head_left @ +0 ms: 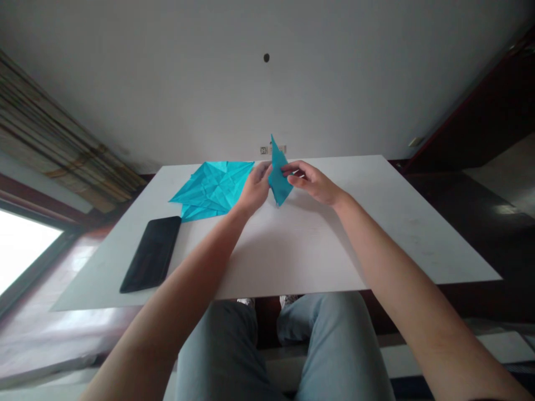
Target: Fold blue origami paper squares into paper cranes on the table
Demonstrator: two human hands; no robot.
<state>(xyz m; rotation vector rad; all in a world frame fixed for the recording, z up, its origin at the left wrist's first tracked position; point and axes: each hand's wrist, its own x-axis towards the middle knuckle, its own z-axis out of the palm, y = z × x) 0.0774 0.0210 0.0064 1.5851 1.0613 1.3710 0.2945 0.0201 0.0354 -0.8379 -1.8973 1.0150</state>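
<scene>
Both of my hands hold a folded piece of blue paper (278, 177) upright above the white table (309, 245). It is narrow, with a sharp tip pointing up. My left hand (254, 190) pinches its left edge. From the other side my right hand (312, 181) pinches its right edge with the fingertips. To the left lies a creased, unfolded blue paper sheet (211, 186), flat on the table, with another blue sheet partly under it.
A black phone (151, 254) lies face down near the table's left edge. My knees in light jeans show under the front edge. A white wall with a socket (264, 150) stands behind the table, a window and curtain at the left.
</scene>
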